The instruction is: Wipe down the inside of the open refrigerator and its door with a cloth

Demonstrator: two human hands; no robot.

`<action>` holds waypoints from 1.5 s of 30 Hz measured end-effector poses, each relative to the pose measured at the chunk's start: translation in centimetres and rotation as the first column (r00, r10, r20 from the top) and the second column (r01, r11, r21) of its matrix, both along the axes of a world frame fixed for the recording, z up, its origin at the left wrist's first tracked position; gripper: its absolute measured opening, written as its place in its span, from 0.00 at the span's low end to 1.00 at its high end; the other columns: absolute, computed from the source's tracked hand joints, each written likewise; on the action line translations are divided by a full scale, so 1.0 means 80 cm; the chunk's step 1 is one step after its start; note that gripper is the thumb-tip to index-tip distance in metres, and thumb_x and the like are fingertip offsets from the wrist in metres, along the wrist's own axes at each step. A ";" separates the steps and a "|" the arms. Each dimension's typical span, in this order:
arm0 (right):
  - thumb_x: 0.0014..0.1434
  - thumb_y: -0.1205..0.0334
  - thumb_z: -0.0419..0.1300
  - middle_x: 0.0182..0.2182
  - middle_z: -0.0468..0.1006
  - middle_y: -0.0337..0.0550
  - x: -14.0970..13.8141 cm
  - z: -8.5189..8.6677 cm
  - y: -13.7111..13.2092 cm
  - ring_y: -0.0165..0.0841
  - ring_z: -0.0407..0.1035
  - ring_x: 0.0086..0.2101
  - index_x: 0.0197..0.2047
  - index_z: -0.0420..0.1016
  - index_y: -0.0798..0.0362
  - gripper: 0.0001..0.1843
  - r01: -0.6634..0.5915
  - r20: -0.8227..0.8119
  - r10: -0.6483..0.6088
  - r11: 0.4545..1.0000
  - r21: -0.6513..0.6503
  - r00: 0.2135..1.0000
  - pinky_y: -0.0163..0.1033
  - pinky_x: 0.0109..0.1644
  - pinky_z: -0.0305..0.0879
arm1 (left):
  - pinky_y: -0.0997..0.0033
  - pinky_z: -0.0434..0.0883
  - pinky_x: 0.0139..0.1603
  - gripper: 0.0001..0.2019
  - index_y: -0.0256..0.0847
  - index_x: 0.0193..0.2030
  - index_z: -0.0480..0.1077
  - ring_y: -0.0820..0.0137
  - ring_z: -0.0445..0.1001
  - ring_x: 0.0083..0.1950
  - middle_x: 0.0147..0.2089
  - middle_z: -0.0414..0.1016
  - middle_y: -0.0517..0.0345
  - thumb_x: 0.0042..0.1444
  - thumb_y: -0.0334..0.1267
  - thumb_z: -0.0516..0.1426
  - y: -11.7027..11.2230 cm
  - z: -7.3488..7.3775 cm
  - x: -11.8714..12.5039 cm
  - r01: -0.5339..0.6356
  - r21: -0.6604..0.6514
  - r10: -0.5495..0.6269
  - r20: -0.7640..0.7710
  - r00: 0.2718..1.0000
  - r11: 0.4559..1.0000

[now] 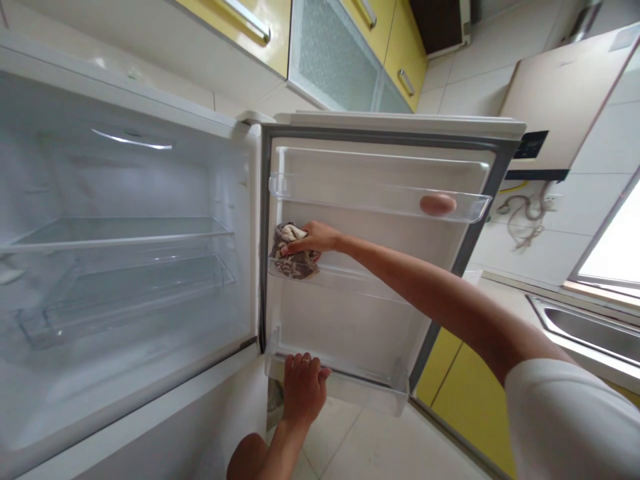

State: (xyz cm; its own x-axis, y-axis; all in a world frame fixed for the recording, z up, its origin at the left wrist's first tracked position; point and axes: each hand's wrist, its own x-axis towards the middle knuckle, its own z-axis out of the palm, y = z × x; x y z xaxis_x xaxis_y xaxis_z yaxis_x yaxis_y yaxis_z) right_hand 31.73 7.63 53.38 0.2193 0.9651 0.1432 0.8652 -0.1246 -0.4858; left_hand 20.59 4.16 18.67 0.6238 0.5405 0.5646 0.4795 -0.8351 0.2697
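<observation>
My right hand [317, 239] grips a patterned brown and cream cloth [296, 257] at the hinge-side end of the middle shelf [350, 283] on the open refrigerator door [350, 320]. Part of the cloth hangs inside the clear shelf front. My left hand [304, 387] is lower down, its fingers curled over the rim of the bottom door shelf [365, 393]. On the upper door shelf [350, 197], toward the outer end, a reddish-brown rounded thing [438, 204] shows through the clear plastic.
At the left, the refrigerator interior [140, 173] has a glass shelf [135, 228] and a clear drawer [135, 300]. Yellow cabinets [240, 20] hang above. A water heater [565, 100] and a sink [590, 327] are at the right, beyond the door.
</observation>
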 end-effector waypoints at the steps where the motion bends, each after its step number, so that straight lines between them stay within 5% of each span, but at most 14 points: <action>1: 0.46 0.40 0.73 0.29 0.82 0.40 0.004 -0.002 0.001 0.32 0.75 0.28 0.32 0.82 0.53 0.23 0.010 -0.037 -0.010 1.000 0.002 0.999 0.33 0.28 0.72 | 0.49 0.63 0.58 0.10 0.39 0.36 0.76 0.56 0.74 0.47 0.39 0.79 0.52 0.65 0.38 0.56 0.000 -0.001 0.000 -0.002 0.001 0.002 0.003 1.000 1.000; 5: 0.49 0.43 0.73 0.29 0.82 0.43 0.020 -0.012 0.009 0.31 0.75 0.27 0.32 0.82 0.55 0.22 0.020 -0.268 -0.019 1.000 0.004 0.963 0.33 0.28 0.74 | 0.49 0.62 0.60 0.10 0.39 0.36 0.76 0.56 0.74 0.48 0.39 0.79 0.52 0.65 0.37 0.56 0.001 -0.008 0.002 -0.003 0.018 0.003 0.033 0.999 1.000; 10: 0.56 0.51 0.71 0.28 0.83 0.42 0.029 -0.020 0.008 0.30 0.76 0.27 0.33 0.80 0.55 0.15 -0.006 -0.577 -0.006 1.000 -0.020 0.817 0.32 0.30 0.76 | 0.48 0.63 0.61 0.09 0.39 0.36 0.76 0.56 0.75 0.48 0.40 0.79 0.52 0.65 0.36 0.56 0.000 -0.009 0.004 -0.016 0.027 0.015 0.054 0.998 1.000; 17: 0.65 0.53 0.62 0.31 0.82 0.41 0.020 -0.012 -0.015 0.30 0.76 0.29 0.40 0.77 0.53 0.12 -0.043 -0.787 0.042 0.999 0.020 0.615 0.35 0.35 0.77 | 0.46 0.64 0.61 0.10 0.38 0.39 0.77 0.55 0.75 0.49 0.42 0.80 0.50 0.66 0.37 0.55 0.000 -0.008 0.006 -0.010 0.007 0.010 0.026 1.000 1.000; 19: 0.67 0.50 0.59 0.32 0.82 0.42 0.015 -0.009 -0.025 0.31 0.75 0.31 0.42 0.75 0.52 0.14 -0.067 -0.787 0.085 0.996 0.055 0.611 0.37 0.35 0.77 | 0.45 0.63 0.61 0.12 0.38 0.40 0.77 0.55 0.75 0.50 0.43 0.80 0.49 0.67 0.38 0.54 0.002 -0.011 0.007 -0.001 0.017 0.001 0.028 1.000 1.000; 22: 0.65 0.46 0.59 0.35 0.81 0.45 0.012 -0.006 -0.043 0.33 0.74 0.33 0.43 0.76 0.54 0.18 -0.024 -0.590 0.100 0.991 0.134 0.801 0.38 0.36 0.74 | 0.45 0.63 0.60 0.14 0.38 0.39 0.77 0.55 0.75 0.50 0.43 0.80 0.49 0.68 0.39 0.52 0.006 -0.016 0.006 0.013 0.029 -0.014 0.023 1.000 0.999; 24: 0.62 0.43 0.62 0.36 0.80 0.45 0.014 -0.006 -0.058 0.35 0.73 0.35 0.41 0.76 0.55 0.21 0.010 -0.216 0.047 0.967 0.255 0.975 0.39 0.41 0.72 | 0.45 0.63 0.60 0.14 0.38 0.39 0.77 0.54 0.75 0.50 0.43 0.80 0.48 0.69 0.40 0.51 0.007 -0.017 0.005 0.016 0.031 -0.017 0.019 1.000 0.999; 25: 0.60 0.42 0.64 0.37 0.79 0.45 0.017 -0.006 -0.067 0.36 0.72 0.37 0.40 0.77 0.55 0.22 0.003 0.005 -0.005 0.948 0.319 1.000 0.40 0.43 0.70 | 0.45 0.63 0.61 0.15 0.38 0.39 0.77 0.54 0.75 0.50 0.43 0.80 0.48 0.69 0.40 0.51 0.008 -0.017 0.004 0.018 0.034 -0.019 0.018 1.000 0.999; 28: 0.58 0.40 0.66 0.42 0.78 0.46 0.026 -0.004 -0.093 0.39 0.71 0.42 0.45 0.77 0.53 0.25 -0.030 0.435 -0.178 0.902 0.430 0.883 0.42 0.47 0.66 | 0.46 0.62 0.62 0.15 0.38 0.41 0.77 0.55 0.75 0.51 0.45 0.80 0.47 0.69 0.40 0.50 0.008 -0.016 0.000 0.020 0.051 -0.021 0.019 1.000 0.998; 32: 0.57 0.42 0.67 0.54 0.75 0.52 0.036 -0.003 -0.131 0.44 0.70 0.49 0.60 0.72 0.48 0.32 -0.023 0.657 -0.276 0.913 0.407 0.701 0.42 0.47 0.66 | 0.46 0.62 0.61 0.16 0.38 0.40 0.77 0.54 0.75 0.50 0.44 0.80 0.47 0.69 0.39 0.49 0.005 -0.007 -0.007 0.027 0.065 -0.027 0.004 1.000 0.998; 37: 0.61 0.52 0.63 0.57 0.72 0.58 0.045 -0.009 -0.186 0.46 0.70 0.49 0.68 0.65 0.49 0.34 -0.004 0.842 -0.274 0.950 0.311 0.466 0.43 0.43 0.69 | 0.46 0.63 0.59 0.17 0.37 0.39 0.78 0.53 0.76 0.50 0.42 0.80 0.46 0.69 0.38 0.49 0.002 0.005 -0.013 0.022 0.055 -0.020 -0.045 0.999 0.998; 45: 0.57 0.53 0.66 0.61 0.72 0.56 0.079 -0.010 -0.297 0.53 0.71 0.54 0.67 0.69 0.46 0.35 -0.014 0.818 -0.349 0.917 0.399 0.457 0.57 0.52 0.74 | 0.48 0.62 0.60 0.16 0.38 0.40 0.79 0.53 0.75 0.50 0.43 0.81 0.46 0.68 0.38 0.50 0.003 0.005 -0.019 0.023 0.070 -0.020 -0.049 0.999 0.997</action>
